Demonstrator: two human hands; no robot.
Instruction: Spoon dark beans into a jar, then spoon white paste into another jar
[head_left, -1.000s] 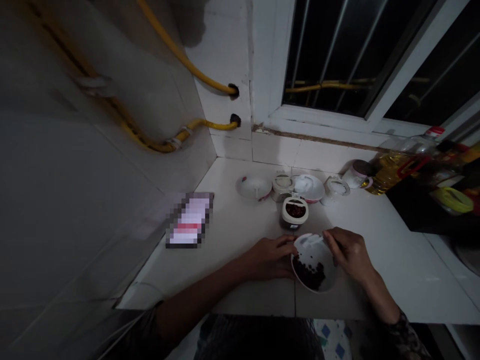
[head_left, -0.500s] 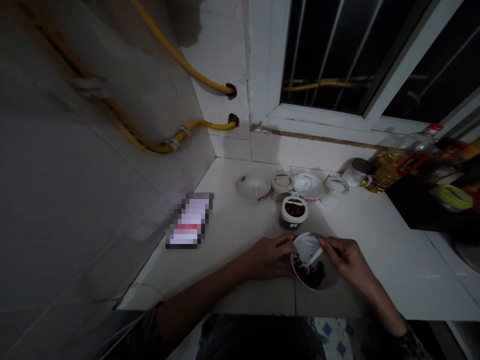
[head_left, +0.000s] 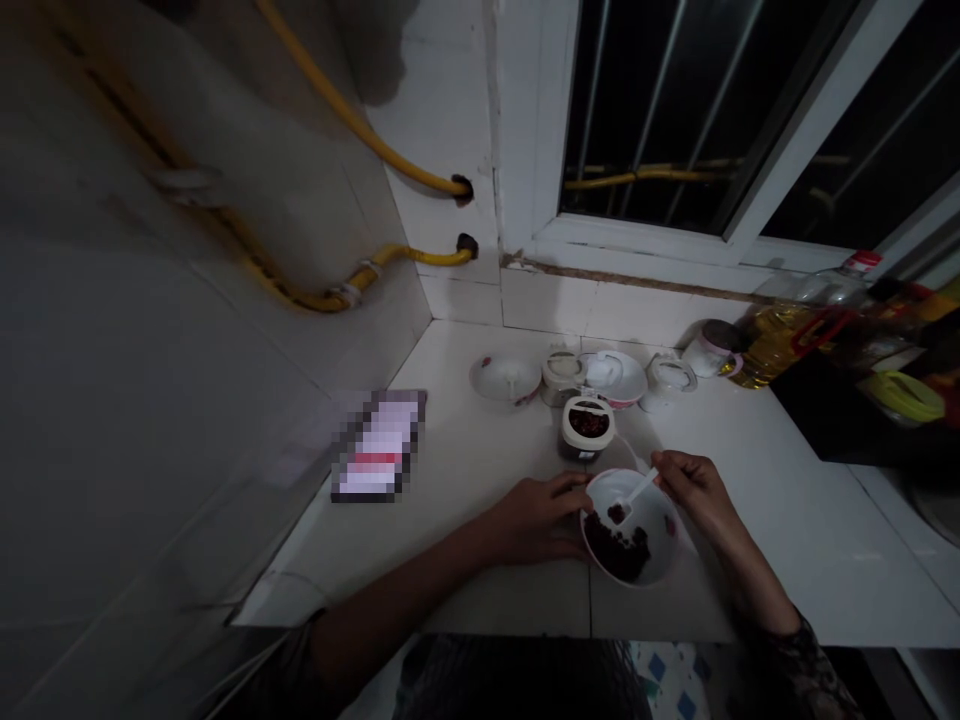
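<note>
My left hand [head_left: 534,520] grips the left side of a white bowl [head_left: 661,562], thumb at the rim and fingers around the outer wall. Dark red, crumbly food [head_left: 616,553], perhaps chili, lies in the bowl's lower left. Pinched in my right hand [head_left: 696,492] is the handle of a small white spoon [head_left: 642,486]. Its tip is inside the bowl, with a little of the dark food on it. Just behind the bowl stands a jar [head_left: 587,443] of dark red contents with a pale rim.
Along the back are a shallow bowl [head_left: 495,378], a clear jar [head_left: 559,385], a white bowl [head_left: 634,378], another jar [head_left: 670,378] and a mug [head_left: 712,348]. An oil bottle [head_left: 780,325] stands right. A blurred phone-like object [head_left: 379,445] leans at the left wall.
My right hand has moved slightly right and up, drawing the spoon back from the food, with some on its tip. My left hand keeps its hold on the bowl.
</note>
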